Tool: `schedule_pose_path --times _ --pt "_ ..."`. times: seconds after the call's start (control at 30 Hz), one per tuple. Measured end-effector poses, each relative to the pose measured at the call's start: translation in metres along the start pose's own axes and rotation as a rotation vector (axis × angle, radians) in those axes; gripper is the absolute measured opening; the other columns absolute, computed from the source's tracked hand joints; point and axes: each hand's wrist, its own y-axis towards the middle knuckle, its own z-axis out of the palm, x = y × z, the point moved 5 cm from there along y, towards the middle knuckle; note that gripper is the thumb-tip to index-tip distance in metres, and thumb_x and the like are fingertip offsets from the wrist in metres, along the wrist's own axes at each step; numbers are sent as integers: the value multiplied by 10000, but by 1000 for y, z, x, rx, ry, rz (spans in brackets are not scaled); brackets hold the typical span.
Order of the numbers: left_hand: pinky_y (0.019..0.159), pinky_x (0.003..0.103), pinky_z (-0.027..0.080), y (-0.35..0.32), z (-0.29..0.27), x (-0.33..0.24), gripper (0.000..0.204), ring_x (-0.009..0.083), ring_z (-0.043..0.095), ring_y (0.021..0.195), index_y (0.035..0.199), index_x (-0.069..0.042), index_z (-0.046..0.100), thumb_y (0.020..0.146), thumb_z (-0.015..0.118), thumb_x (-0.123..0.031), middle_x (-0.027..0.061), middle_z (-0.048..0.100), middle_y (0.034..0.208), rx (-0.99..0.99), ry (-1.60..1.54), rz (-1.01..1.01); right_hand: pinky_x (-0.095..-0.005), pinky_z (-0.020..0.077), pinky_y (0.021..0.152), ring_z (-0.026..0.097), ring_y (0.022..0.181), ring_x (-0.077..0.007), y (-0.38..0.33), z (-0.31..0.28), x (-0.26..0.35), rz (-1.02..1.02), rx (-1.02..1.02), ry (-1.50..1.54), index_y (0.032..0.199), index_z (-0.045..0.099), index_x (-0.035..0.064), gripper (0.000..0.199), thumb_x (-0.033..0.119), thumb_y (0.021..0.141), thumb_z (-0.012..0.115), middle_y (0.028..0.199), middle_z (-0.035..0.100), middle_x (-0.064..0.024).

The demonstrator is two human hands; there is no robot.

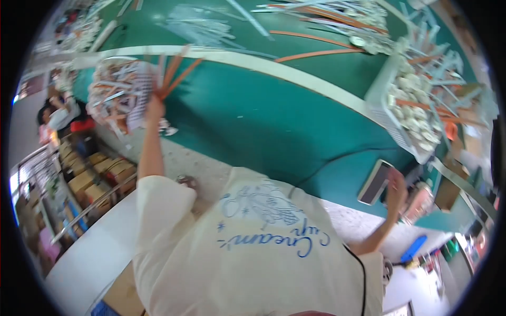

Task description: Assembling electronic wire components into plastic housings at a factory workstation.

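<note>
My left hand (pixel 154 109) is raised at the left and grips a fan of thin orange strips (pixel 176 73) beside a white mesh basket (pixel 138 105) stuffed with white and orange strips. My right hand (pixel 396 188) is low at the right and holds a flat phone-like device (pixel 375 182) with a dark cable running from it across the green table (pixel 263 121). A cream shirt with a blue drawing (pixel 263 247) fills the lower middle of the view.
A second white basket (pixel 380 100) of white parts and orange strips stands at the right on the table. More strips lie scattered at the far side (pixel 327 21). Cardboard boxes (pixel 89 179) are stacked on the floor at the left, near another person (pixel 55 113).
</note>
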Motion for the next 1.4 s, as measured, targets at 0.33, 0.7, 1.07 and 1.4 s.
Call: schedule_pose_path --times 0.33,0.7,1.07,1.4 --pt "874 339 377 -47 -75 -182 476 266 486 1015 1129 8 447 736 619 -197 163 502 1090 -83 -661 46 -231 447 665 537 759 -110 27 3 -10 241 -302 697 1045 491 6 269 155 825 533 871 558 -56" --pt "892 316 341 -148 -78 -605 844 206 365 1135 1326 -73 155 683 673 -248 140 294 1291 1130 -1371 8 -303 327 906 413 1083 -184 113 -64 -33 35 -195 1041 1272 253 8 597 71 754 543 1183 437 -122" --pt "744 252 430 -91 -74 -534 611 140 523 907 1210 2 418 605 397 83 92 526 1062 983 -1737 218 -321 446 793 524 956 -199 70 -7 -12 121 101 1091 1210 371 20 460 -1 768 498 1112 482 -96" --pt "798 254 437 -9 -105 -322 499 136 533 944 1143 9 482 655 475 110 77 532 1092 969 -1274 85 -336 346 919 466 1047 -208 19 94 33 60 576 1132 1233 345 21 602 186 728 629 1180 442 -101"
